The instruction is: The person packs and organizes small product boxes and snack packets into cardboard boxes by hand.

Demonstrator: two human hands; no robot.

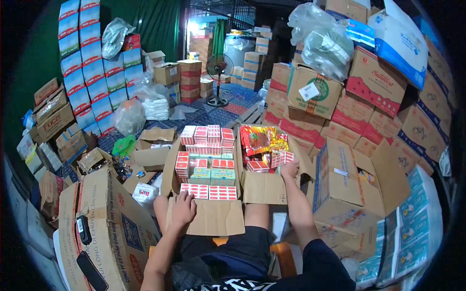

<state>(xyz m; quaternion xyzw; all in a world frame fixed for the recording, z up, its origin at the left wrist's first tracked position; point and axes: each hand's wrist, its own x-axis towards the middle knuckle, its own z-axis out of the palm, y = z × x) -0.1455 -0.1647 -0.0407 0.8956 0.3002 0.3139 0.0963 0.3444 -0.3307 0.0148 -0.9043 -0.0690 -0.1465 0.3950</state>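
Two open cartons stand side by side before me. The left carton holds stacked small red-and-white boxes and several green boxes. My left hand lies at its near edge, fingers stretched out and touching the front row of red-and-white boxes. Inside the right carton are shiny red-and-yellow packets and some red-and-white boxes. My right hand reaches over that carton's right side, closed on a red-and-white pack; its fingertips are partly hidden.
A tall carton with a black phone on top stands at my left. To the right are an open carton and stacked cartons. A fan stands behind on the blue patterned floor.
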